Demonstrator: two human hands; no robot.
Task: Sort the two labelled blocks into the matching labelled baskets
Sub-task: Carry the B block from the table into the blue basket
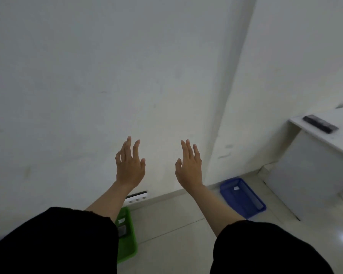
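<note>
My left hand (pixel 129 165) and my right hand (pixel 189 167) are raised in front of a white wall, fingers spread, holding nothing. A green basket (pixel 130 242) lies on the floor below my left forearm, partly hidden by my black sleeve; a white label and a grey block (pixel 122 230) show inside it. A blue basket (pixel 243 196) sits on the floor to the right of my right forearm, with a small white label inside. I cannot make out any block in the blue basket.
A white power strip (pixel 137 198) lies against the wall's base between my arms. A white table (pixel 315 167) stands at the right with a dark flat object (pixel 320 123) on top. The floor is pale tile.
</note>
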